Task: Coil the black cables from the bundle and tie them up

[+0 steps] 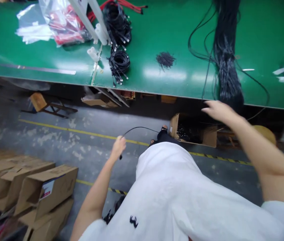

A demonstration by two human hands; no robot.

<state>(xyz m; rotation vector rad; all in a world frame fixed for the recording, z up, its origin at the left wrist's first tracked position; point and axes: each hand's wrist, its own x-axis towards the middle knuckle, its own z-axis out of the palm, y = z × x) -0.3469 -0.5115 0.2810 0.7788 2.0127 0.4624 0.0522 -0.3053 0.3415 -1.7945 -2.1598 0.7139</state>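
My left hand (118, 147) is closed around a thin black cable (139, 127), out over the floor on the left. A dark end of that cable pokes out below the fist. Its other side arcs to the right and is lost against my dark trouser leg. At the bench's front edge, my right hand (217, 109) has its fingers stretched out and apart, with nothing plainly in them. Just beside it, a thick bundle of long black cables (228, 70) hangs over the edge. Some loose strands loop out on its left.
On the green bench (147, 20) lie coiled black cables (119, 63), a pile of short black pieces (165, 60), a metal ruler (43, 69) and bagged red cables (66, 26). Below are an open carton (209, 137) and a stool (38, 102). Cardboard boxes (56, 187) stand left.
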